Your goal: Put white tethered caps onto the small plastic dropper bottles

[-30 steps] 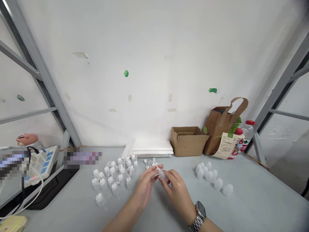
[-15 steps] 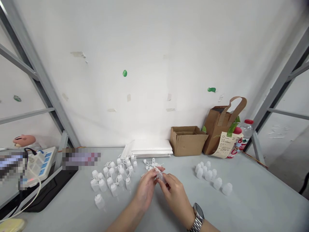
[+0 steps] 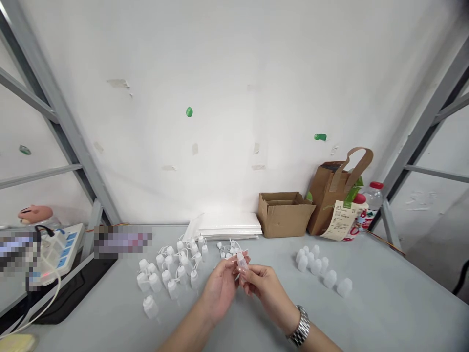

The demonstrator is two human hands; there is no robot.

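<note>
Translucent, frosted-looking plastic is displayed by the held bottle (image 3: 242, 264), the small bottles at the left (image 3: 172, 289) and the small containers at the right (image 3: 344, 287). Polished metal is seen in the watch band (image 3: 301, 326). Matt brown cardboard is presented by the open box (image 3: 287, 221); printed paper, by the receipt (image 3: 340, 221). The tabletop (image 3: 366, 308) is finished smooth, with faint reflections; a high gloss is borne by the black panel (image 3: 75, 288).

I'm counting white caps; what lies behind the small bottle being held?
Beyond the small bottle, white caps lie on the grey table, with stacked white packets farther back. The left hand and bottle cover part of that spot, so any caps there can't be seen.
</note>
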